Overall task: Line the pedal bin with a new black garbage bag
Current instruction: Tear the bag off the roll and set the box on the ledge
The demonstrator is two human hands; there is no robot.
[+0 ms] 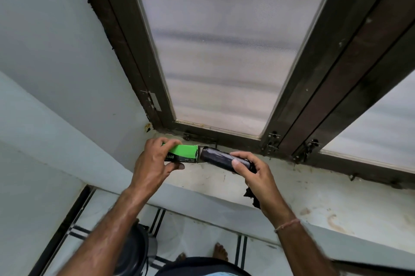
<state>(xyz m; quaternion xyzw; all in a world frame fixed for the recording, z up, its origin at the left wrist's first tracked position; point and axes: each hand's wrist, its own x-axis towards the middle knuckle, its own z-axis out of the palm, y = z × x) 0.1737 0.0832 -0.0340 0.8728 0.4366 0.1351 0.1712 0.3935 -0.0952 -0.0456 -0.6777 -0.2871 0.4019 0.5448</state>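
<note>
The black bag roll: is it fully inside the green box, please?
No, most of the black bag roll sticks out of the green box, gripped by the right hand.

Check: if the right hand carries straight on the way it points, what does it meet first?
Past the bag roll it grips, the right hand points at the bottom rail of the window frame. Probably that first, though depth is unclear. The green box lies beside that line.

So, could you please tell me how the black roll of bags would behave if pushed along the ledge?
The roll of bags is a cylinder, so it would probably roll if nudged on the ledge. Its glossy plastic looks slippery. The loose end hanging under the right hand seems floppy.
</note>
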